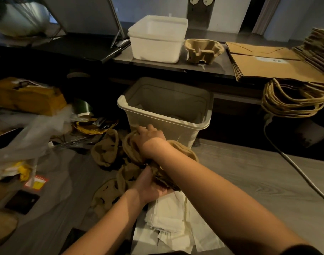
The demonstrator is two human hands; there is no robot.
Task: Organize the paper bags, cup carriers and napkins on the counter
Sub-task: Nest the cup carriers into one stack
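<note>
The right hand (150, 135) and left hand (148, 185) are gripping opposite ends of a nested stack of brown cup carriers (133, 153) on the counter (249, 172), probably squaring it up. White napkins (175, 227) are lying underneath. The clear bin (166, 115) just behind is looking empty. Flat paper bags (268, 63) are sitting stacked far right

No readable text; print on red-and-yellow sticker (36, 182) and paper bag (279, 68) too blurred
</note>
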